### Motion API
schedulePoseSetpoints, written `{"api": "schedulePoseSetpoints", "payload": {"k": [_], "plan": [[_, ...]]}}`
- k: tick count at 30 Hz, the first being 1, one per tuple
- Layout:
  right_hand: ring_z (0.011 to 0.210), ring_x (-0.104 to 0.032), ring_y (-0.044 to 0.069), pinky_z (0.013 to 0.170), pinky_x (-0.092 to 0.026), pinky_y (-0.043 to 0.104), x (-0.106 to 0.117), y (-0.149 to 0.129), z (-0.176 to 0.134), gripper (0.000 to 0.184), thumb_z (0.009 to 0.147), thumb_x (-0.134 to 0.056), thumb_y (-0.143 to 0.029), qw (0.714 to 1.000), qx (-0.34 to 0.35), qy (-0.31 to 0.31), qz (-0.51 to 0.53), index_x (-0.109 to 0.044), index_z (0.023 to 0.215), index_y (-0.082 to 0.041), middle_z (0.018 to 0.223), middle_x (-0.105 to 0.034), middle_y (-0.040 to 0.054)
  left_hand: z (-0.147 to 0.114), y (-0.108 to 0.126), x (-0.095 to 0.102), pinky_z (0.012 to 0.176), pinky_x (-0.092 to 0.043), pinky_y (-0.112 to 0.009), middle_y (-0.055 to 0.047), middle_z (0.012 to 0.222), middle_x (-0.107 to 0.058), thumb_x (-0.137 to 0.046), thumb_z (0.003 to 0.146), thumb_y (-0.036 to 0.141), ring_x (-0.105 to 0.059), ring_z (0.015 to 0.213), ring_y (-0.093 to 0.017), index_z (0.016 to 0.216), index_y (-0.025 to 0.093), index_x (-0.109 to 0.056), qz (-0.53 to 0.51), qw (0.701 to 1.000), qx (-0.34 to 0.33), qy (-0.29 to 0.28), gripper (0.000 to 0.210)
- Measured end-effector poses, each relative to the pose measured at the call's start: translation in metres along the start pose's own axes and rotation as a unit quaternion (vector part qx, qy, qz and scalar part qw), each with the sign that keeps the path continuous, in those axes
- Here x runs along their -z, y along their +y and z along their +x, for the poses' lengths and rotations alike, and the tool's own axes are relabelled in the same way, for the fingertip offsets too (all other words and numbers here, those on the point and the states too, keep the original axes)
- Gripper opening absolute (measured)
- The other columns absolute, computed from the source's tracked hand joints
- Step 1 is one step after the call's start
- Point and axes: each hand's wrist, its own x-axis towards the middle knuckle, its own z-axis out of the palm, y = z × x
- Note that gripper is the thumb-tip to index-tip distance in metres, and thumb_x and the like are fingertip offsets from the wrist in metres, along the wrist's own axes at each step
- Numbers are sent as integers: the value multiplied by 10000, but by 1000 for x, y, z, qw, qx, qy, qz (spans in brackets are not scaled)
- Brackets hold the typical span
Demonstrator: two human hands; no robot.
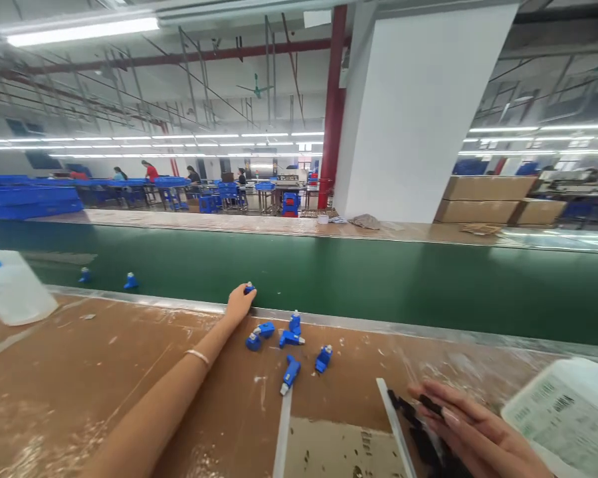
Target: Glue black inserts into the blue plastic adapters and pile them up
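Left hand, mine: fingers closed on one blue piece, at the near edge of the green belt. Right hand, mine: thumb and fingers pinched on a small black piece, just above black strips. Brown table: six loose blue parts, between my hands. Belt, left: two blue fittings, standing apart.

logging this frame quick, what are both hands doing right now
Left hand: closed, holding a small blue plastic part with a pale tip.
Right hand: partly closed, holding a small, narrow black piece.
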Motion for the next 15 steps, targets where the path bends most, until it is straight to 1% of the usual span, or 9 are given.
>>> {"api": "schedulePoseSetpoints", "payload": {"k": [1, 3, 5, 7, 8, 10, 12, 14, 15], "plan": [[1135, -675, 339, 978, -538, 453, -9, -5, -5, 397, 747, -765, -527, 998, -19, 3, 51, -773, 1063, -288, 1153, -759, 115, -7, 1, 2, 870, -549, -438, -88, 1159, -648, -598, 932, 368, -645, 1006, -228, 1168, 148, -605, -37, 999, -1, -6, 323], [1092, -697, 318, 963, -545, 447, -22, -11, -14, 431, 727, -807, -496, 994, -39, -13, 104, -760, 1077, -248, 1144, -759, 133, -31, 6, 8, 878, -545, -417, -102, 1127, -667, -571, 927, 382, -658, 1010, -232, 1200, 135, -562, -115, 993, -7, -17, 369], [1031, -719, 299, 921, -564, 438, -28, -12, -20, 463, 716, -823, -501, 992, -38, -39, 112, -748, 1087, -233, 1131, -761, 147, -66, 14, 15, 897, -537, -398, -109, 1144, -679, -571, 886, 414, -659, 1058, -241, 1262, 154, -491, -187, 982, -19, -29, 465], [1006, -725, 289, 905, -569, 439, -31, -9, -27, 489, 722, -810, -535, 994, -17, -66, 85, -731, 1102, -238, 1118, -765, 147, -111, 25, 23, 868, -546, -389, -89, 1122, -706, -646, 801, 450, -679, 1032, -246, 1212, 197, -498, -257, 964, -24, -63, 505], [1020, -721, 287, 914, -564, 446, -32, -8, -32, 487, 749, -783, -548, 995, -2, -78, 54, -715, 1125, -245, 1123, -764, 142, -135, 29, 25, 855, -544, -392, -92, 1082, -720, -720, 738, 418, -689, 999, -255, 1098, 199, -547, -338, 936, 0, -99, 456], [1089, -696, 275, 956, -544, 457, -35, -7, -44, 420, 851, -698, -503, 992, 44, -106, -51, -664, 1203, -278, 1153, -758, 114, -183, 36, 25, 846, -543, -373, -86, 1045, -732, -795, 685, 358, -696, 975, -249, 936, 200, -611, -425, 876, 85, -214, 349], [1155, -663, 243, 1002, -518, 442, -39, -8, -57, 365, 946, -595, -345, 963, 124, -146, -187, -578, 1310, -335, 1198, -742, 66, -223, 36, 21, 808, -540, -327, -65, 1009, -734, -850, 628, 308, -706, 923, -227, 893, 199, -661, -460, 819, 155, -305, 343], [1177, -641, 208, 1017, -506, 398, -45, -10, -67, 470, 955, -523, -162, 906, 225, -191, -303, -503, 1374, -374, 1232, -719, 28, -250, 32, 15, 803, -526, -288, -44, 933, -728, -875, 604, 289, -709, 870, -196, 879, 189, -696, -474, 777, 196, -364, 343], [1157, -644, 198, 1004, -511, 374, -48, -11, -71, 526, 942, -500, -99, 874, 274, -211, -341, -482, 1392, -370, 1231, -712, 25, -258, 29, 12, 808, -519, -279, -38, 899, -723, -882, 601, 286, -709, 855, -187, 880, 184, -706, -477, 763, 207, -384, 345]]}}
